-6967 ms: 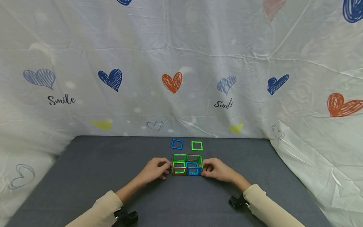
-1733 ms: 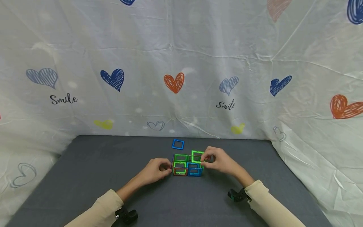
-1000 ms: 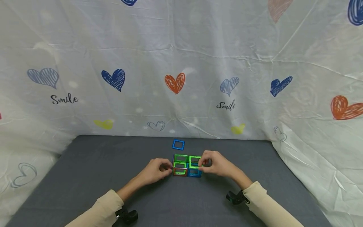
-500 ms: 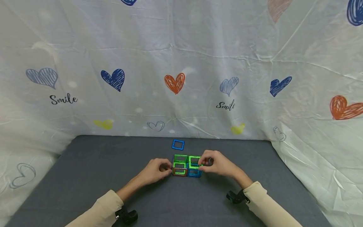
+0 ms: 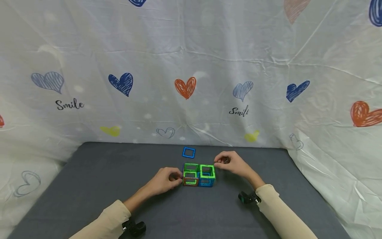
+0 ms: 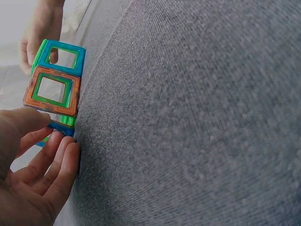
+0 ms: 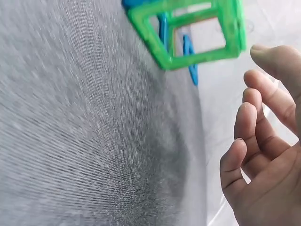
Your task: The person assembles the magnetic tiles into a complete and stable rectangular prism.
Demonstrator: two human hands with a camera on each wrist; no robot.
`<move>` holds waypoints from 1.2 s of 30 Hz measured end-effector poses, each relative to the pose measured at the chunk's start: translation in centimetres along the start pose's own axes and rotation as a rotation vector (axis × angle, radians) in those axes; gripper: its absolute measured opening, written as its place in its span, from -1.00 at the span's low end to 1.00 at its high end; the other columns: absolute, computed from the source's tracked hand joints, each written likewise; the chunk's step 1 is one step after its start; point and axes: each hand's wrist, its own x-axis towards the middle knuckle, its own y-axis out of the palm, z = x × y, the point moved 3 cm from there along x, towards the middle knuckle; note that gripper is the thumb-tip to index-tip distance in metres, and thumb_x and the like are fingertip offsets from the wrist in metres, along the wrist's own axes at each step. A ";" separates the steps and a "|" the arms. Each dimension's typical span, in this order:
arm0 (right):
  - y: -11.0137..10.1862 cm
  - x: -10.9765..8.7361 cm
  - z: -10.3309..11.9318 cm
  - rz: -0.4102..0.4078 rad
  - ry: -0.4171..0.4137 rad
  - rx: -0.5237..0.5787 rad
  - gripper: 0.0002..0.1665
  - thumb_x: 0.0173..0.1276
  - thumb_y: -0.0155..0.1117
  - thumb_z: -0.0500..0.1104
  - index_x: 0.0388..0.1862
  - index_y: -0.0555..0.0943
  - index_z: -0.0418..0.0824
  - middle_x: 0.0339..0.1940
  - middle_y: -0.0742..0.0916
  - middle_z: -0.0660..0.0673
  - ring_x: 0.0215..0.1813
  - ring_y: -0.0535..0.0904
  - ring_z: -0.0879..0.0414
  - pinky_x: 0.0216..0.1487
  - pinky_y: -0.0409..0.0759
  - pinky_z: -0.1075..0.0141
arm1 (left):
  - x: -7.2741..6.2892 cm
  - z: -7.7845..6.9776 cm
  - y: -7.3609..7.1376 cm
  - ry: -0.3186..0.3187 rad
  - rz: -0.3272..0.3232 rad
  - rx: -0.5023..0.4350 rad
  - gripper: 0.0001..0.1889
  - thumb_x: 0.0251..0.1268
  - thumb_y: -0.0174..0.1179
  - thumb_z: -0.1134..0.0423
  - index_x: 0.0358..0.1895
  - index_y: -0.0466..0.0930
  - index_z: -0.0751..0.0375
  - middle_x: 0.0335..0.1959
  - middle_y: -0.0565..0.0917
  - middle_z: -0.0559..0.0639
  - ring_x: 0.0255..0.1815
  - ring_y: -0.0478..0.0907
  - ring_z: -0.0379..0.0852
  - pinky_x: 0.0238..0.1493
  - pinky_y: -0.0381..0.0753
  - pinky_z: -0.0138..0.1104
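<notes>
A two-cell box of magnetic tiles stands on the grey table, with a green tile [image 5: 207, 177] lying flat over its right cell. Its front is an orange-red tile [image 6: 49, 108] beside a blue tile [image 6: 81, 61]. At the box's left end my left hand [image 5: 162, 181] holds the side, thumb near the front corner and fingertips low on the side tile. My right hand [image 5: 232, 162] hovers off the back right corner, fingers loosely curled around nothing. In the right wrist view, a gap shows between the thumb and the green side tile [image 7: 202, 58].
One loose blue tile [image 5: 188, 157] lies behind the box, near the back edge of the table [image 5: 119, 156]. A pale curtain [image 5: 155, 66] with printed hearts hangs behind and around the table.
The second loose green tile was taken from behind the box by my right hand and laid over the right cell. That hand has since let go and drawn back up and right.
</notes>
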 end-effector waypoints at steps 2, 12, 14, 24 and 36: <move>0.0 0.4 -0.6 -0.006 0.009 0.008 -0.85 0.40 0.41 -0.28 -0.11 0.74 -0.33 -0.30 0.72 -0.07 -0.32 0.59 0.00 -0.33 0.58 0.22 | 0.0 0.1 0.0 -0.002 -0.002 0.008 -0.96 0.41 0.31 0.34 -0.15 0.71 0.16 -0.29 0.68 -0.09 -0.49 0.63 -0.15 -0.50 0.62 -0.28; 0.6 2.5 -2.7 0.058 0.046 0.002 -0.79 0.39 0.45 -0.20 -0.06 0.73 -0.27 -0.28 0.70 -0.05 -0.27 0.60 0.03 -0.26 0.58 0.24 | 0.0 -0.1 -0.1 0.005 -0.011 0.048 -0.95 0.40 0.32 0.34 -0.17 0.72 0.12 -0.28 0.68 -0.14 -0.43 0.60 -0.21 -0.43 0.60 -0.31; 0.7 2.8 -2.8 0.063 0.041 0.004 -0.80 0.39 0.44 -0.23 -0.06 0.73 -0.27 -0.28 0.70 -0.06 -0.28 0.59 0.02 -0.26 0.58 0.24 | 0.0 -0.2 -0.1 0.011 -0.012 0.050 -0.95 0.39 0.32 0.34 -0.17 0.72 0.12 -0.28 0.68 -0.14 -0.42 0.61 -0.21 -0.43 0.60 -0.31; 1.4 3.4 -2.9 0.081 0.061 -0.004 -0.79 0.38 0.38 -0.39 -0.05 0.68 -0.48 -0.28 0.69 -0.25 -0.27 0.58 -0.16 -0.26 0.57 0.18 | -0.2 -0.2 -0.1 0.011 -0.014 0.054 -0.96 0.40 0.33 0.31 -0.17 0.72 0.12 -0.27 0.68 -0.15 -0.41 0.58 -0.20 -0.39 0.59 -0.32; 1.9 5.5 -3.7 0.147 0.035 -0.044 -0.67 0.35 0.49 -0.16 0.02 0.70 -0.28 -0.30 0.68 -0.04 -0.29 0.58 0.06 -0.22 0.58 0.22 | -0.3 0.0 0.0 0.011 -0.012 0.053 -0.94 0.40 0.32 0.33 -0.16 0.73 0.10 -0.26 0.68 -0.17 -0.38 0.61 -0.25 -0.37 0.61 -0.33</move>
